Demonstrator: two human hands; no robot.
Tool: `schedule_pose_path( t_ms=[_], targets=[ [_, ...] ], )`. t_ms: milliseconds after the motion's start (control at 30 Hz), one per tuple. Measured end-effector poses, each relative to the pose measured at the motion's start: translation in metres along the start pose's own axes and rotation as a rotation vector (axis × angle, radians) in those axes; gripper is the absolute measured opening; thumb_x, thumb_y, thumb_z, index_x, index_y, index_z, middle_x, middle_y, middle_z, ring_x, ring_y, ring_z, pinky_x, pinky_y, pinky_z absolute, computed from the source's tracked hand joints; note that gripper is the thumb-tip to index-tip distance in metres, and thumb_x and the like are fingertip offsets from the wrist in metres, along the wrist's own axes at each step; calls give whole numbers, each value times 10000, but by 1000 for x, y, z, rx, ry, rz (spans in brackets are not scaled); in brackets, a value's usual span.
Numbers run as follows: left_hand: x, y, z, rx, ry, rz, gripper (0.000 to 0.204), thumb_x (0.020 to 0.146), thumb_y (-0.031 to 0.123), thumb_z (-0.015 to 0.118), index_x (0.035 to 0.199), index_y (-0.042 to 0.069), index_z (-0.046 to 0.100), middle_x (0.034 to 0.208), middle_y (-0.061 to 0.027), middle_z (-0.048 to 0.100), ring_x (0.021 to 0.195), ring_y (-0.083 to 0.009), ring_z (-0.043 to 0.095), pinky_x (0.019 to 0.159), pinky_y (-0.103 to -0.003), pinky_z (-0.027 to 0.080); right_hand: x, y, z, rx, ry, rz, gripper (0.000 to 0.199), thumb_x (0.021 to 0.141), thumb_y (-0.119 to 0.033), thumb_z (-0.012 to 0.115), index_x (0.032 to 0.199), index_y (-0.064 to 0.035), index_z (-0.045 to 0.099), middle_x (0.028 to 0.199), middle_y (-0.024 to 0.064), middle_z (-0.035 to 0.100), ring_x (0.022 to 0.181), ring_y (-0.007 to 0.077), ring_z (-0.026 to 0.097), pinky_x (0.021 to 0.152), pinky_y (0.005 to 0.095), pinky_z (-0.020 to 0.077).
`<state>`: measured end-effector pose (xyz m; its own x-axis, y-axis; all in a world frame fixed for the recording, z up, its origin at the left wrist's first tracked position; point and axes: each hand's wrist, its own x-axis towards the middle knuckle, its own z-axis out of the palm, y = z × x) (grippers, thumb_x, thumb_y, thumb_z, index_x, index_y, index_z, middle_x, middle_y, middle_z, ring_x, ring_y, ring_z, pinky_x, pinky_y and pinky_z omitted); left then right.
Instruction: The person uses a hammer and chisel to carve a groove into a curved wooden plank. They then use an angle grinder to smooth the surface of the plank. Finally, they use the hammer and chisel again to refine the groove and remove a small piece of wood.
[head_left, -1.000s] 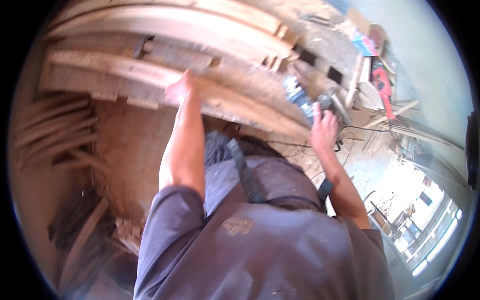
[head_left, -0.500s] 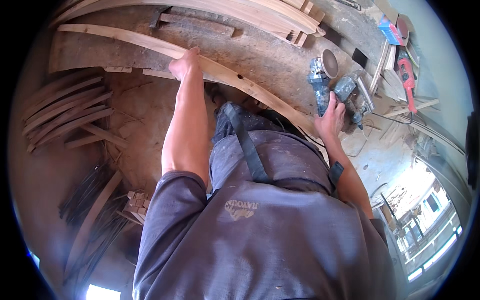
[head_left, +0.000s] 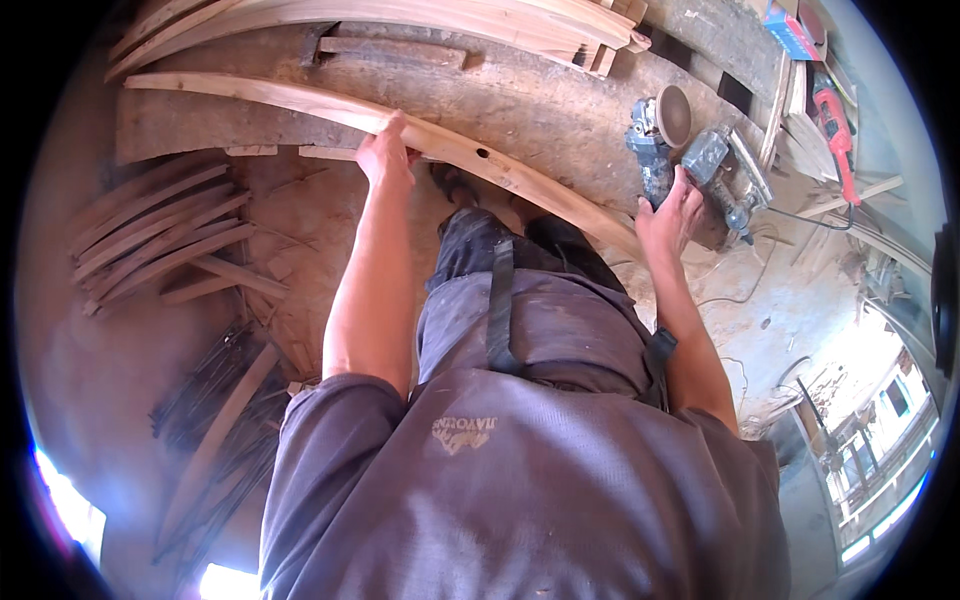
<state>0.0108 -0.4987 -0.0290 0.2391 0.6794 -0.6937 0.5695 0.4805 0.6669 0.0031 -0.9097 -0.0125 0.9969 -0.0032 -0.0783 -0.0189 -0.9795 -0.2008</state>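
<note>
A long, gently curved wooden slat (head_left: 480,155) with a dark hole near its middle lies along the near edge of the workbench. My left hand (head_left: 385,155) is closed on it left of that hole, thumb on the top face and fingers partly hidden below. Beside the slat's right end, my right hand (head_left: 670,220) is wrapped round the lower body of an angle grinder (head_left: 652,160). The grinder stands disc-end away from me, its round disc (head_left: 674,116) facing right. Just right of those fingers lies another blue-grey power tool (head_left: 706,155), apparently untouched.
Curved boards (head_left: 400,25) are stacked along the bench's far side, near a short dark wooden bar (head_left: 395,50). A red power tool (head_left: 832,125) and a blue box (head_left: 790,35) sit far right. More curved pieces (head_left: 160,240) are piled on the left floor.
My view has turned slightly, shifting the whole scene. Both hands keep their holds, and the left wrist is bent a little differently. The grinder shows little movement of its own.
</note>
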Motion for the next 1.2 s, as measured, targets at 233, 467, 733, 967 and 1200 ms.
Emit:
schedule_pose_path(
  t_ms=[233, 467, 733, 967, 1200],
  targets=[
    [-45, -48, -32, 521, -129, 499, 210, 905, 145, 726, 1043, -11, 695, 914, -153, 683, 764, -294, 666, 689, -398, 553, -40, -59, -9, 243, -310, -494, 633, 811, -127, 766, 1402, -48, 557, 1216, 201, 574, 1170, 419, 540, 1033, 526, 426],
    [-17, 13, -36, 1084, -418, 1459, 519, 717, 77, 771, 1225, 61, 664, 1210, -134, 648, 1237, -349, 552, 1138, -528, 387, -44, -59, 34, 249, -217, -467, 525, 754, 32, 611, 1279, 17, 607, 1120, 193, 584, 1094, 416, 544, 953, 537, 426],
    [77, 81, -60, 1398, -621, 1536, 461, 664, 235, 888, 1050, 95, 679, 1044, -68, 669, 1150, -277, 600, 1055, -461, 431, -30, -124, 47, 286, -150, -393, 536, 720, 40, 590, 1254, 23, 626, 1090, 190, 581, 1080, 419, 536, 970, 533, 416],
    [186, 157, -115, 1359, -519, 1664, 353, 673, 181, 806, 975, 76, 658, 1013, -76, 654, 1084, -284, 600, 978, -427, 469, 9, -261, 66, 334, -152, -414, 554, 721, 66, 603, 1272, 17, 625, 1145, 205, 598, 1124, 426, 542, 1017, 522, 433],
    [212, 168, -145, 1335, -547, 1694, 352, 678, 214, 774, 987, 88, 663, 1013, -70, 589, 1068, -268, 566, 897, -439, 454, 76, -362, 79, 409, -114, -401, 593, 774, -9, 733, 1351, -25, 597, 1392, 198, 565, 1365, 380, 493, 1120, 510, 416]
  ],
)
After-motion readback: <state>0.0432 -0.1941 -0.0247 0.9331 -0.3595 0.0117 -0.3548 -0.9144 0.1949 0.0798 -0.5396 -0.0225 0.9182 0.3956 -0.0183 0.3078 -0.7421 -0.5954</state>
